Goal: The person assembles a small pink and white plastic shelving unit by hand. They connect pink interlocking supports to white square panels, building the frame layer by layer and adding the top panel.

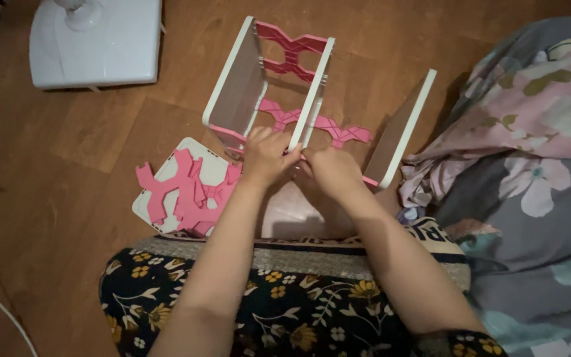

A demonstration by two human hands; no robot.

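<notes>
A modular shelf of clear panels with white rims (236, 86) stands on the wooden floor, joined by pink plastic connectors (290, 47). Both of my hands meet at the lower front corner of the middle panel (313, 92). My left hand (267, 157) pinches that corner from the left. My right hand (333, 168) grips the same spot from the right, fingers closed around a connector I cannot see clearly. A third panel (402, 125) leans at the right.
A loose white-rimmed panel (150, 198) lies on the floor at the left, with several spare pink connectors (183, 192) on it. A white box-shaped appliance (97, 43) sits at the top left. Flowered bedding (530, 152) fills the right side. A dark flowered garment (279, 311) covers my lap.
</notes>
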